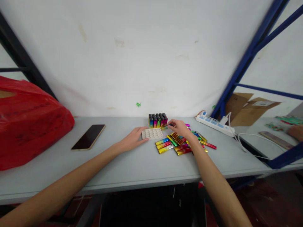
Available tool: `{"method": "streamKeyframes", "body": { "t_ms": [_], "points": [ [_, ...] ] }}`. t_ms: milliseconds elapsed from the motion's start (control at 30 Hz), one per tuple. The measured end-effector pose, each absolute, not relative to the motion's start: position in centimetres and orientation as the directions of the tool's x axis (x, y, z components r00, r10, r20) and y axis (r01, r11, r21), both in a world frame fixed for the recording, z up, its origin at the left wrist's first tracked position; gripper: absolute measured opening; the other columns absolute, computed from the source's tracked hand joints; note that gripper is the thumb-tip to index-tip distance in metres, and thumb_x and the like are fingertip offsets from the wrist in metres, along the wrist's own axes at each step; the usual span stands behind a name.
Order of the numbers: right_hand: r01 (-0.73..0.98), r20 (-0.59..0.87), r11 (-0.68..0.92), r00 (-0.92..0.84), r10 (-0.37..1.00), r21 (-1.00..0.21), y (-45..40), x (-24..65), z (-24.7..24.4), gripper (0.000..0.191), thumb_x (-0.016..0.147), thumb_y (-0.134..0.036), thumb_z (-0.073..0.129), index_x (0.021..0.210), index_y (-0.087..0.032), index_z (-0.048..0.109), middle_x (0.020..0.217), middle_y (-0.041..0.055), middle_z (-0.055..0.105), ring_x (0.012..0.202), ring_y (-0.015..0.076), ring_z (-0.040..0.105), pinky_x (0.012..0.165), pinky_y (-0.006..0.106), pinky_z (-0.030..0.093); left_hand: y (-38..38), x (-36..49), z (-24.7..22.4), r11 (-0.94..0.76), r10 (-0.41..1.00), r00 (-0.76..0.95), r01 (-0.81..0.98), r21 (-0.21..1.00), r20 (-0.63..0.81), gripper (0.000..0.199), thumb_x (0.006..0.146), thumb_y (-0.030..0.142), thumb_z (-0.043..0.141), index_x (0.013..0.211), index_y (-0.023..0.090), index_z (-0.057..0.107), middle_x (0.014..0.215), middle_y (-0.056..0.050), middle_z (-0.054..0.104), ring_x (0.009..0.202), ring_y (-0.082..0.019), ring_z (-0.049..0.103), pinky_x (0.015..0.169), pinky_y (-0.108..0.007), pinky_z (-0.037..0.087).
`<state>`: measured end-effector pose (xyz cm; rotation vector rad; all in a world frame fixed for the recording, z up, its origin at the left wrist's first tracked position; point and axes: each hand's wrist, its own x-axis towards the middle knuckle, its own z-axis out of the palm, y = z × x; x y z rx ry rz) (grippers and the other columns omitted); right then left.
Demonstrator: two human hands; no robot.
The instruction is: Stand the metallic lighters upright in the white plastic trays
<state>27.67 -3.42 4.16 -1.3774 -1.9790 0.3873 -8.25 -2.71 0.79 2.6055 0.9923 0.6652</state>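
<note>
A white tray (152,133) with rows of round recesses lies on the grey table. My left hand (134,138) is at its left edge, thumb and fingers apart on either side of the corner. Beyond the tray stands a block of upright shiny multicoloured lighters (157,121) with black tops. My right hand (178,126) pinches one small coloured lighter (165,127) by its dark end, just at the tray's right edge. Below and right of that hand, a loose pile of metallic coloured lighters (182,148) lies on the table, partly hidden by my right forearm.
A phone (88,137) lies left of my left hand. Farther left is a red plastic bag (30,123). A white power strip (215,125) with cables sits at the right, near a blue frame and cardboard box (248,110). Another person's hand (295,132) shows far right.
</note>
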Motion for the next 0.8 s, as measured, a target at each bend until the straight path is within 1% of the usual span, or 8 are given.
{"method": "streamKeyframes", "body": {
  "t_ms": [100, 200, 300, 400, 533, 633, 733, 800],
  "points": [
    [0.489, 0.389, 0.407, -0.144, 0.910, -0.771, -3.5, 27.4, 4.5, 0.028, 0.089, -0.043, 0.091, 0.104, -0.021, 0.084, 0.096, 0.0066, 0.085, 0.084, 0.0235, 0.078, 0.083, 0.037, 0.062, -2.4, -8.5, 0.6, -0.660, 0.749, 0.584, 0.618, 0.428, 0.312, 0.090, 0.102, 0.081, 0.065, 0.164, 0.018, 0.054, 0.167, -0.021, 0.061, 0.156, -0.042, 0.059, 0.135, -0.058, 0.045],
    [0.265, 0.369, 0.378, -0.085, 0.926, -0.887, -3.6, 26.1, 4.7, 0.051, 0.078, -0.060, 0.098, 0.106, -0.020, 0.086, 0.088, 0.0049, 0.082, 0.083, 0.0235, 0.076, 0.083, 0.037, 0.063, -1.9, -8.9, 0.7, -0.649, 0.760, 0.565, 0.634, 0.420, 0.322, 0.089, 0.094, 0.085, 0.070, 0.152, 0.018, 0.064, 0.161, -0.020, 0.065, 0.151, -0.043, 0.062, 0.134, -0.057, 0.046],
    [0.043, 0.320, 0.323, -0.074, 0.945, -0.945, -3.9, 24.4, 4.9, 0.060, 0.073, -0.073, 0.098, 0.102, -0.021, 0.086, 0.095, 0.0045, 0.083, 0.091, 0.0225, 0.075, 0.089, 0.037, 0.064, -1.6, -9.3, 0.8, -0.661, 0.750, 0.569, 0.616, 0.430, 0.337, 0.082, 0.090, 0.088, 0.072, 0.137, 0.021, 0.073, 0.151, -0.017, 0.069, 0.143, -0.040, 0.068, 0.131, -0.054, 0.050],
    [-0.089, 0.288, 0.279, -0.113, 0.951, -0.956, -4.6, 23.4, 5.2, 0.063, 0.073, -0.079, 0.096, 0.099, -0.023, 0.081, 0.102, 0.0046, 0.083, 0.098, 0.0223, 0.076, 0.093, 0.037, 0.065, -1.4, -9.4, 0.7, -0.661, 0.748, 0.572, 0.596, 0.455, 0.338, 0.079, 0.090, 0.089, 0.072, 0.132, 0.022, 0.074, 0.147, -0.016, 0.071, 0.137, -0.039, 0.071, 0.129, -0.054, 0.053],
    [-0.171, 0.241, 0.213, -0.162, 0.957, -0.962, -5.6, 22.9, 5.8, 0.065, 0.077, -0.082, 0.093, 0.105, -0.027, 0.070, 0.090, 0.0005, 0.078, 0.080, 0.0192, 0.073, 0.081, 0.036, 0.065, -1.3, -9.0, 0.6, -0.667, 0.743, 0.572, 0.588, 0.457, 0.348, 0.079, 0.090, 0.088, 0.071, 0.132, 0.021, 0.074, 0.146, -0.017, 0.070, 0.138, -0.040, 0.070, 0.129, -0.055, 0.052],
    [-0.152, 0.250, 0.224, -0.181, 0.951, -0.963, -5.9, 22.6, 6.1, 0.066, 0.079, -0.083, 0.091, 0.102, -0.027, 0.065, 0.073, -0.0059, 0.064, 0.064, 0.0148, 0.060, 0.067, 0.031, 0.060, -1.0, -8.6, 0.6, -0.671, 0.740, 0.573, 0.586, 0.455, 0.353, 0.078, 0.091, 0.086, 0.070, 0.134, 0.021, 0.074, 0.147, -0.018, 0.070, 0.140, -0.041, 0.068, 0.130, -0.056, 0.050],
    [-0.055, 0.260, 0.254, -0.168, 0.951, -0.966, -5.6, 22.4, 6.0, 0.069, 0.076, -0.089, 0.087, 0.092, -0.027, 0.061, 0.067, -0.0093, 0.047, 0.056, 0.0119, 0.042, 0.050, 0.025, 0.043, -0.7, -8.4, 0.7, -0.668, 0.743, 0.569, 0.589, 0.456, 0.353, 0.080, 0.091, 0.086, 0.070, 0.135, 0.020, 0.073, 0.147, -0.019, 0.069, 0.141, -0.041, 0.067, 0.131, -0.057, 0.049],
    [0.037, 0.249, 0.257, -0.146, 0.957, -0.966, -5.4, 22.2, 5.7, 0.073, 0.075, -0.095, 0.081, 0.087, -0.027, 0.058, 0.066, -0.0098, 0.041, 0.054, 0.0111, 0.033, 0.046, 0.025, 0.031, -0.5, -8.3, 0.6, -0.668, 0.743, 0.568, 0.590, 0.453, 0.355, 0.081, 0.090, 0.087, 0.071, 0.133, 0.020, 0.074, 0.148, -0.019, 0.069, 0.143, -0.042, 0.067, 0.132, -0.057, 0.049]
  ]
}}
